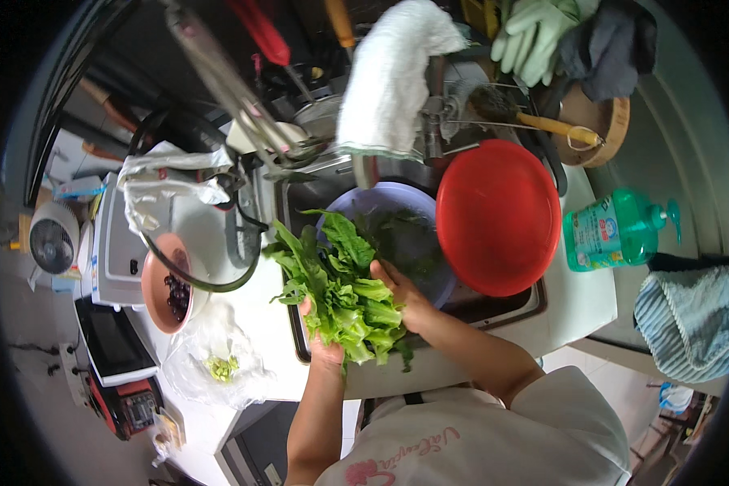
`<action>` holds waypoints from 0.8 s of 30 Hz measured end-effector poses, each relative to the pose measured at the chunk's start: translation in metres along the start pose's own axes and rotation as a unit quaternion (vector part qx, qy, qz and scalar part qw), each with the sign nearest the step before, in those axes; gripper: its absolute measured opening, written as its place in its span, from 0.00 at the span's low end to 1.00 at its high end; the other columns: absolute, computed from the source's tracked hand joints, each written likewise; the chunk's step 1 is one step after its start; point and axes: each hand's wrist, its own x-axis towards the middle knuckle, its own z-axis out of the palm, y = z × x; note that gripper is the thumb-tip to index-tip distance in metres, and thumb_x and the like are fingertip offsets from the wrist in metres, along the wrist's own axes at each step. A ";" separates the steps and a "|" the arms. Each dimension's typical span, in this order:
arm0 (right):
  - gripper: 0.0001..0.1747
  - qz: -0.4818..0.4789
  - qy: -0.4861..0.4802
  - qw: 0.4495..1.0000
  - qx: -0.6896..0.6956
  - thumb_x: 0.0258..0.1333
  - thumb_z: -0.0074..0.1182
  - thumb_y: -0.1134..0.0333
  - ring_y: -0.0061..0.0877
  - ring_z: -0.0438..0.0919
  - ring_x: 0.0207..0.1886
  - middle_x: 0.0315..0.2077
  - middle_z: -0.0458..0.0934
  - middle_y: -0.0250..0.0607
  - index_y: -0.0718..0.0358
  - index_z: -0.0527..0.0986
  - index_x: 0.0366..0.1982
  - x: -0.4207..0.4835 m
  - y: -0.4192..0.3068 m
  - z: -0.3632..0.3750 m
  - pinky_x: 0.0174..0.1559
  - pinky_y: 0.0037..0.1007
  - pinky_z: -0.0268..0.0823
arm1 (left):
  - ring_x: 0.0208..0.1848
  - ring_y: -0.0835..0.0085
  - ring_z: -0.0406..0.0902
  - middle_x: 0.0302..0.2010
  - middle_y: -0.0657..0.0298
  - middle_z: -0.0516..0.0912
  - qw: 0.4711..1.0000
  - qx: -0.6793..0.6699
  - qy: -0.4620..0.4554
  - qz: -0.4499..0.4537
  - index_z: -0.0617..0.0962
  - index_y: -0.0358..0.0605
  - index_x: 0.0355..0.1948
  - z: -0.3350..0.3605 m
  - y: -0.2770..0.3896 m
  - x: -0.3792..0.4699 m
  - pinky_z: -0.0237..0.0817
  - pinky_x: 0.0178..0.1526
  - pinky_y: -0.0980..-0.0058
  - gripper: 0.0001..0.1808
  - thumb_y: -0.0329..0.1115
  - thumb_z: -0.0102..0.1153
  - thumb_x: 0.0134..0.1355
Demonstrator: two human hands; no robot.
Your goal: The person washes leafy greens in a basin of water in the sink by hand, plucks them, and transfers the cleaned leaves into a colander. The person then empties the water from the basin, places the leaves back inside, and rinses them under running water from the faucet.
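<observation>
A bunch of leafy green lettuce (346,297) is held up between both hands over the front edge of the sink. My left hand (321,340) cups it from the left and below, its fingers partly covered by leaves. On the right side my right hand (404,296) presses against the leaves with the thumb raised. Behind the lettuce stands a lavender plastic basin (425,197) in the sink, with water and some dark green leaves inside. An empty-looking red plastic basin (498,219) rests at the sink's right side, overlapping the lavender one.
A green pump bottle (610,231) stands right of the red basin. A white towel (389,79) hangs over the faucet. Left on the counter are a pink bowl (158,285) with dark fruit and a clear plastic bag (249,370) with green scraps. Ladles (237,91) hang above.
</observation>
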 end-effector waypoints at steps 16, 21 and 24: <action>0.36 -0.149 -0.029 0.737 -0.659 0.57 0.39 0.45 0.51 0.44 0.67 0.64 0.51 0.49 0.61 0.58 0.61 0.002 0.000 0.013 0.58 0.59 0.47 | 0.49 0.58 0.71 0.53 0.51 0.71 1.000 0.004 -0.017 -0.017 0.66 0.47 0.59 -0.015 -0.003 -0.001 0.67 0.50 0.57 0.30 0.53 0.48 0.61; 0.37 -0.038 0.003 0.849 -0.527 0.63 0.26 0.42 0.45 0.74 0.48 0.42 0.75 0.58 0.69 0.69 0.48 0.057 -0.051 -0.043 0.51 0.41 0.63 | 0.46 0.52 0.69 0.54 0.46 0.66 0.980 -0.093 -0.124 -0.123 0.63 0.50 0.61 -0.011 0.022 -0.030 0.67 0.44 0.48 0.31 0.53 0.47 0.61; 0.35 -0.017 0.129 0.768 -0.627 0.62 0.36 0.45 0.48 0.59 0.61 0.59 0.59 0.56 0.66 0.60 0.59 0.107 -0.030 -0.084 0.61 0.42 0.53 | 0.43 0.51 0.69 0.52 0.46 0.67 0.978 -0.067 -0.126 -0.151 0.63 0.49 0.61 -0.003 0.042 -0.043 0.67 0.39 0.50 0.31 0.53 0.47 0.61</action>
